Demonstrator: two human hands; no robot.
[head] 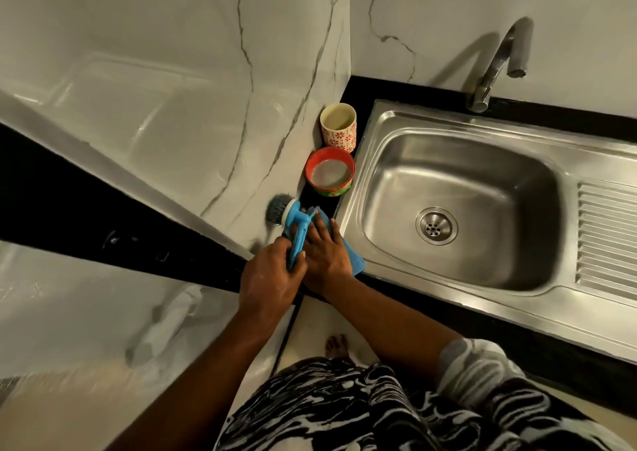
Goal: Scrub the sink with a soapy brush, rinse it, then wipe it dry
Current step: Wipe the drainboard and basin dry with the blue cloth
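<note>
The steel sink (379,161) lies at the right, its basin bare around the drain (436,226). On the black counter left of it, my left hand (272,278) grips the blue handle of a dish brush (293,216), whose dark bristles point toward the wall. My right hand (325,247) rests flat, fingers straight, on a folded blue cloth (353,259) beside the brush. A red bowl (330,171) holding a pale, cloudy liquid stands just beyond the brush.
A flower-patterned cup (338,126) stands behind the red bowl in the counter's corner. The tap (496,68) rises at the sink's far edge, not running. A ribbed drainboard (606,240) extends to the right. Marbled walls close in at the left.
</note>
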